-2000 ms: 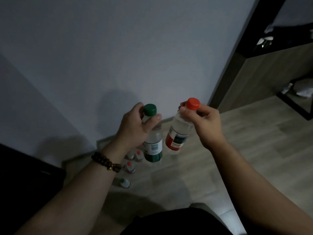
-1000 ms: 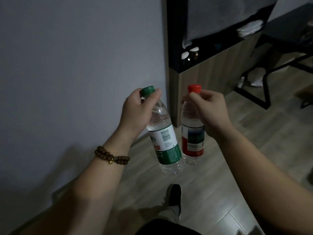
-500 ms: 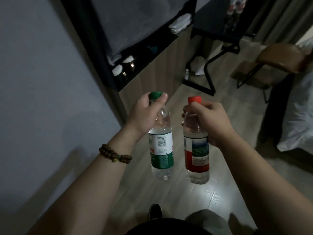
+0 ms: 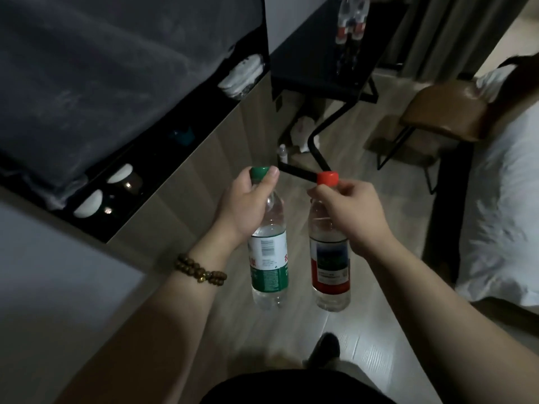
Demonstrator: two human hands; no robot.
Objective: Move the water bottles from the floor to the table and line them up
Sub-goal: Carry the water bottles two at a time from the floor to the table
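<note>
My left hand (image 4: 248,207) grips the neck of a clear water bottle with a green cap and green-white label (image 4: 269,266), which hangs upright above the floor. My right hand (image 4: 348,212) pinches the neck of a second bottle with a red cap and red label (image 4: 330,271), held level beside the first. Ahead stands a black table (image 4: 315,62). Bottles with red labels (image 4: 350,27) stand on its far part.
A low wooden cabinet (image 4: 186,193) with a dark shelf runs along the left. A brown chair (image 4: 443,112) and a white bed (image 4: 507,205) are on the right. A small bottle (image 4: 282,151) sits on the floor under the table. Wooden floor lies between.
The view has swung from the wall and the floor bottles toward the black table, which has come closer. Both hands still carry their bottles by the neck.
</note>
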